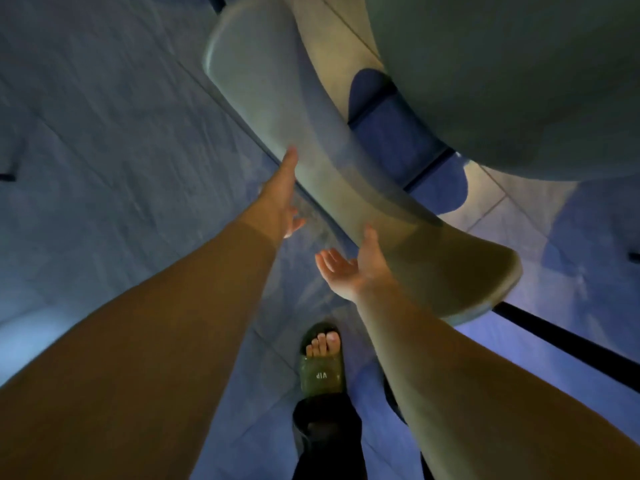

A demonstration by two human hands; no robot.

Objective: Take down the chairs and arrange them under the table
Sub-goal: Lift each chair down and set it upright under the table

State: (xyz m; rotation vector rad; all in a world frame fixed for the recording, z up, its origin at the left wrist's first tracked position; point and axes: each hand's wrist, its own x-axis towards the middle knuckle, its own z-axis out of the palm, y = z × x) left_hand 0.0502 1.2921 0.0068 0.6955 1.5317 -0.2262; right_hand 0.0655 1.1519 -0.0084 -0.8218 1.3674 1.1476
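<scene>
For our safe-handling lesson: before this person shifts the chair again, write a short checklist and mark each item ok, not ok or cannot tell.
1. Left hand on the chair back: ok, flat against its edge.
2. Right hand gripping: not ok, palm open, only the thumb near the chair.
3. Foot in green slipper clear of the chair: ok, nearer the body.
4. Chair legs on the floor: cannot tell, picture blurred.
5. Seat under the table: cannot tell.

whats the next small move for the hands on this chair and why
Probably close both hands on the chair back: the left hand lies flat against its edge and the right hand is open, palm up, beside it, so neither grips yet.
</scene>
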